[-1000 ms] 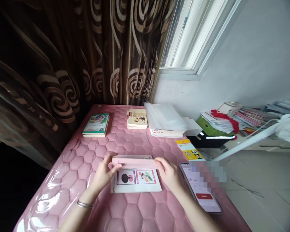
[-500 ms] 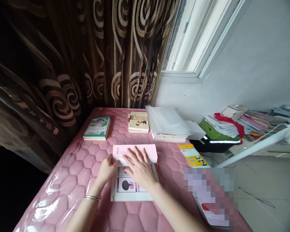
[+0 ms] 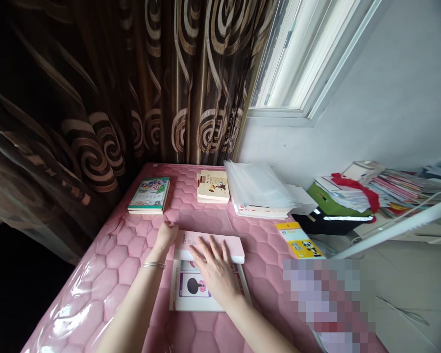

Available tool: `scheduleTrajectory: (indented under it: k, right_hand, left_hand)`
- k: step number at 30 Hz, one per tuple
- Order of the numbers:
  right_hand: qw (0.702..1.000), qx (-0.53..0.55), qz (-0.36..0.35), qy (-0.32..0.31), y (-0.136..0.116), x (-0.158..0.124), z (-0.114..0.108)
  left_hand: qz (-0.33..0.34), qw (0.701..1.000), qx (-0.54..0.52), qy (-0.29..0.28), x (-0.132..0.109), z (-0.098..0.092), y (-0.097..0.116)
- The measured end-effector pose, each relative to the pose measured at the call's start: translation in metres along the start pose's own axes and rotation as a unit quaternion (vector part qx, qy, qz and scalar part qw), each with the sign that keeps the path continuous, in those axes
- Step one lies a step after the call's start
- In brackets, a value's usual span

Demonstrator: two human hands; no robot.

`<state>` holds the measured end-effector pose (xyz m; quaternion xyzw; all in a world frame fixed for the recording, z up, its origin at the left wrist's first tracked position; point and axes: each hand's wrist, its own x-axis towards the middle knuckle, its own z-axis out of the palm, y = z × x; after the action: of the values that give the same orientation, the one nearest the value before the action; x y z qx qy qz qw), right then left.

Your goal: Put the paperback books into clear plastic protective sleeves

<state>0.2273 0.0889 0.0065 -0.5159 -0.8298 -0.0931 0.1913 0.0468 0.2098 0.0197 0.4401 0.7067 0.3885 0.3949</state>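
Two surfaces meet at this corner: a brown curtain [image 3: 95,122] with gold swirls hangs at left, and a pale grey wall [image 3: 389,83] with a white-framed window [image 3: 301,59] runs off at right. Against them stands a table [image 3: 113,255], its pink quilted hexagon pattern under a clear plastic sheet. Beyond its right edge, a white pole [image 3: 400,230] crosses the view, and a green box [image 3: 334,206] and a black bag [image 3: 327,215] sit below a stack of magazines [image 3: 400,189].

Along the table's far edge, left to right: a green-covered book [image 3: 149,195], a cream-covered book [image 3: 213,186], and a thick pile of translucent plastic sleeves [image 3: 259,189] on top of papers. A yellow panda booklet [image 3: 300,240] lies nearer, just off the pile's front corner. A pixelated patch [image 3: 327,304] hides whatever lies at the near right.

An open book [image 3: 206,289] lies flat at the near middle of the table, between the person's forearms, with a pink-edged page [image 3: 213,246] turned up across its upper half. The right hand [image 3: 215,269] rests palm down on that page, fingers spread apart and flat, gripping nothing. The left hand [image 3: 165,235] sits at the book's upper left corner, fingers bunched together; whether they pinch the page, I cannot tell. A thin silver bangle [image 3: 152,265] circles the left wrist.
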Motion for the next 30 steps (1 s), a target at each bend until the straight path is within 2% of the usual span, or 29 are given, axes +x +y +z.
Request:
scheduleTrajectory:
  k: [6, 11, 15, 19, 23, 30]
  right_hand:
    - [1.000, -0.028, 0.006, 0.008, -0.005, 0.004, -0.007]
    - [0.999, -0.023, 0.029, 0.028, -0.014, 0.016, -0.010]
    - [0.998, -0.023, 0.054, 0.033, -0.018, 0.015, -0.003]
    - [0.996, -0.023, 0.071, 0.038, -0.018, 0.008, 0.005]
    - [0.996, -0.020, 0.077, 0.029, -0.018, 0.004, 0.010]
    - [0.997, -0.030, 0.072, 0.017, -0.017, 0.006, 0.014]
  left_hand:
    - [-0.035, 0.995, -0.080, -0.056, 0.002, 0.009, 0.007]
    - [-0.008, 0.980, -0.183, -0.080, -0.010, 0.010, 0.003]
    - [-0.003, 0.931, -0.331, -0.152, -0.021, 0.008, -0.009]
    - [-0.001, 0.891, -0.407, -0.203, -0.029, 0.002, -0.021]
    - [0.018, 0.867, -0.445, -0.222, -0.035, -0.002, -0.027]
    - [0.039, 0.868, -0.430, -0.244, -0.039, -0.003, -0.028]
